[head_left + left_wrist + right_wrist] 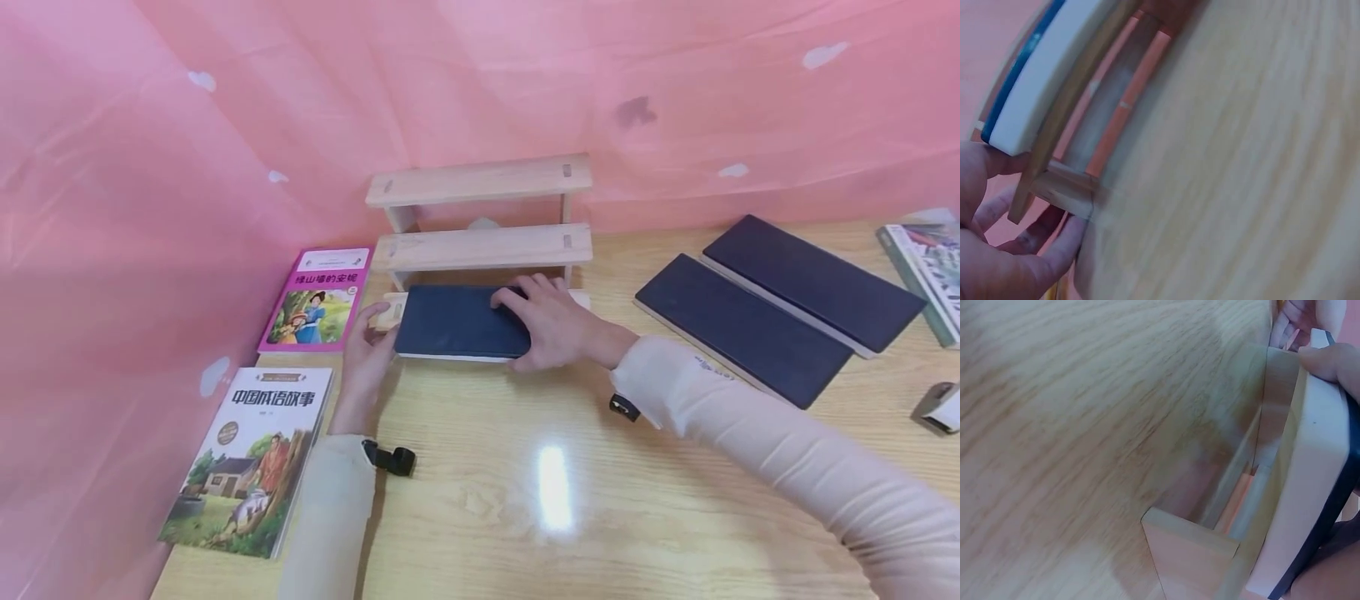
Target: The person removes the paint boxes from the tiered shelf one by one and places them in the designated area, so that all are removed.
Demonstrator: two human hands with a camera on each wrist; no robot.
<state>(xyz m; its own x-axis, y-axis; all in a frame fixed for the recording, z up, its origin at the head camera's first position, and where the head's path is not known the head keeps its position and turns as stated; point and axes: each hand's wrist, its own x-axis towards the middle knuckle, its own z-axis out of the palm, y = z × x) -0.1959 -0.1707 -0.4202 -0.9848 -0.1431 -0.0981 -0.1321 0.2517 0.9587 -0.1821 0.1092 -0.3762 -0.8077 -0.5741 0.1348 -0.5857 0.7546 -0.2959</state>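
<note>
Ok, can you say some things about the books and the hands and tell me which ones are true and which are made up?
1. Both hands hold the dark blue book on the lowest step of the wooden shelf. True.
2. The right hand is holding the pink book. False: it rests on the dark blue book; the pink book lies untouched.
3. Two more dark blue books lie flat on the table to the right. True.
4. The left hand is at the book's right end. False: it is at the left end.
</note>
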